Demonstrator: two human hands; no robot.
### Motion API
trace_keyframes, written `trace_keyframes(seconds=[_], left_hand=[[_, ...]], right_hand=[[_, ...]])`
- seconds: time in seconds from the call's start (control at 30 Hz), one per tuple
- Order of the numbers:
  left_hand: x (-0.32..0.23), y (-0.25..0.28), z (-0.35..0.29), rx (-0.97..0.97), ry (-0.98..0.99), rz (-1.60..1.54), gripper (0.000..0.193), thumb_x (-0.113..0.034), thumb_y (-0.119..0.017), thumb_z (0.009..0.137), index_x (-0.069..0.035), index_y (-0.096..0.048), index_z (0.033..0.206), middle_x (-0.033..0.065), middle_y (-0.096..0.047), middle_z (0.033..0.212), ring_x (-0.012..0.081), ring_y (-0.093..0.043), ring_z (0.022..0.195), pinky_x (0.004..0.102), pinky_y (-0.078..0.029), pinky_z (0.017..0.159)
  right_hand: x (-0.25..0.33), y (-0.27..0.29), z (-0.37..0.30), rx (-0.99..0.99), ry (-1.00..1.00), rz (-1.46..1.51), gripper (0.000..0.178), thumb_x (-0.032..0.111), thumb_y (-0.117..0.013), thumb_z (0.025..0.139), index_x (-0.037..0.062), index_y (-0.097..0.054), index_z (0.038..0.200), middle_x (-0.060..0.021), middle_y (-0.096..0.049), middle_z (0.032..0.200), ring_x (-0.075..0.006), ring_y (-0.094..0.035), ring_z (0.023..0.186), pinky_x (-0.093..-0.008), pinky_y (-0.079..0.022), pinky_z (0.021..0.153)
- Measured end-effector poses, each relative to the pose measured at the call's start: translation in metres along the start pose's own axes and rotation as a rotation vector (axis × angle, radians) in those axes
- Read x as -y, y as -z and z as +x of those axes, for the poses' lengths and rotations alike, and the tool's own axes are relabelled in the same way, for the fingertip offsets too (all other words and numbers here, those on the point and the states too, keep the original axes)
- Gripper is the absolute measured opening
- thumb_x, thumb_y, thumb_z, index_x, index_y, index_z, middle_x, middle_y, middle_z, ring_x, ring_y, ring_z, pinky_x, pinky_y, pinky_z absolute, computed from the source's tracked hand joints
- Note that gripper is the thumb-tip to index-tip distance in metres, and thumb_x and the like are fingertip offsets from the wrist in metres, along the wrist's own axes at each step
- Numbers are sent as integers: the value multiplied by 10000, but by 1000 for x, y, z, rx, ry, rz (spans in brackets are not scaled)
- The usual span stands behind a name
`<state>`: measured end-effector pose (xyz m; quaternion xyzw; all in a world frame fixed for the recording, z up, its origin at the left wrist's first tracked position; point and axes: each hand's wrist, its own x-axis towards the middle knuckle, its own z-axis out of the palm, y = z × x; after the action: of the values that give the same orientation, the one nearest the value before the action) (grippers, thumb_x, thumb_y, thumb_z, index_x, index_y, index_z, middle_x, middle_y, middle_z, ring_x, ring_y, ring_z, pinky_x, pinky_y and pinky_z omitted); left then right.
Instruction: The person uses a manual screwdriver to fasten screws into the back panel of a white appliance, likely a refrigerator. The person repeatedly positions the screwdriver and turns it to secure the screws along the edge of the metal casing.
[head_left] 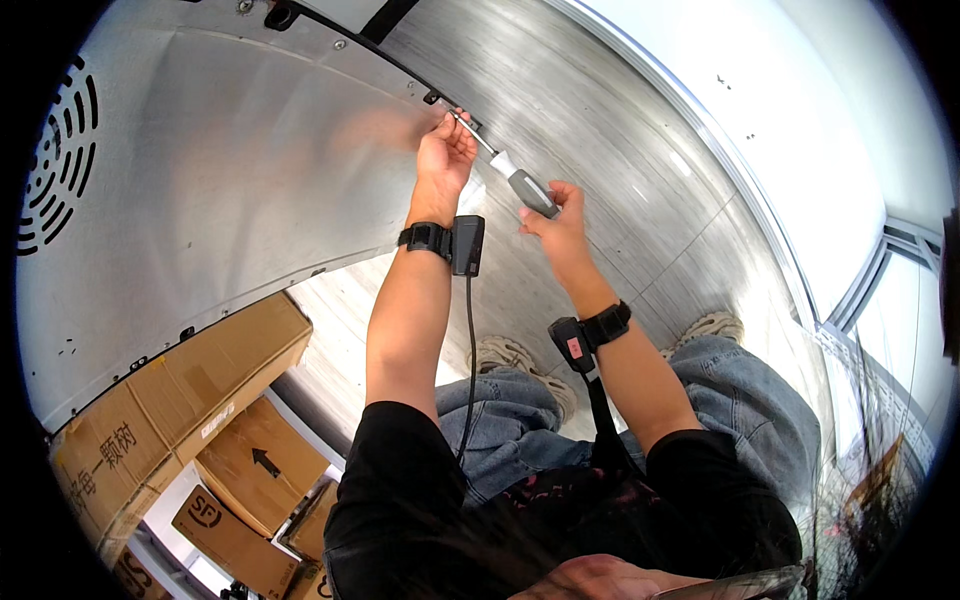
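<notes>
A screwdriver (533,193) with a grey handle, a white collar and a long metal shaft slants up and left toward the edge of a large silver metal panel (250,150). Its handle end is in my right hand (562,225), gripped between thumb and fingers. Up at the panel's edge, my left hand (447,152) has its fingers curled together around the tip of the shaft. Whatever is pinched there is hidden by the fingers. Small black fittings and screws line that edge, one black fitting (431,97) just beside my left fingertips.
Round vent slots (60,160) pierce the panel at far left. Brown cardboard boxes (262,465) are stacked at lower left. A white wall-like panel with a metal frame (800,290) curves along the right. My shoes (515,360) stand on grey wood-look flooring (620,150). A cable (472,370) hangs from my left wrist device.
</notes>
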<state>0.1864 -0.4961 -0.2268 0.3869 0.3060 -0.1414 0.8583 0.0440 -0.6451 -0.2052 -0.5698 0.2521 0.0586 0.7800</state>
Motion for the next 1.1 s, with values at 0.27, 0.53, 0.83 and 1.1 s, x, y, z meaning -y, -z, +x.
trace_keyframes(seconds=[0.27, 0.53, 0.83, 1.1], left_hand=[[-1, 4, 3, 14, 13, -7, 132, -170, -524, 920, -70, -608, 937, 19, -659, 853, 100, -571, 686, 241, -466, 626], [-1, 3, 1, -4, 7, 2, 133, -177, -524, 919, -78, -611, 937, 11, -658, 846, 99, -568, 677, 245, -469, 624], [-1, 4, 1, 8, 13, -7, 143, -183, -526, 920, -75, -619, 927, 9, -654, 829, 97, -568, 683, 243, -465, 623], [-2, 2, 0, -1, 3, -8, 163, -179, -501, 930, -62, -615, 931, 18, -658, 827, 108, -570, 668, 250, -466, 619]], right_hand=[[1, 2, 2, -7, -125, 230, 422, 330, -507, 932, 15, -342, 1157, -143, -428, 1053, -132, -546, 627, -329, -561, 635], [14, 3, 1, 21, -223, 142, 426, 348, -548, 912, -8, -416, 1104, -87, -533, 824, -123, -519, 569, -341, -531, 606], [12, 13, 4, 119, -356, 147, 507, 440, -601, 857, -29, -510, 1027, -38, -526, 661, -94, -485, 481, -302, -521, 537], [18, 20, 5, 161, -430, 135, 502, 412, -615, 855, -39, -509, 1047, -30, -526, 638, -103, -506, 496, -278, -504, 513]])
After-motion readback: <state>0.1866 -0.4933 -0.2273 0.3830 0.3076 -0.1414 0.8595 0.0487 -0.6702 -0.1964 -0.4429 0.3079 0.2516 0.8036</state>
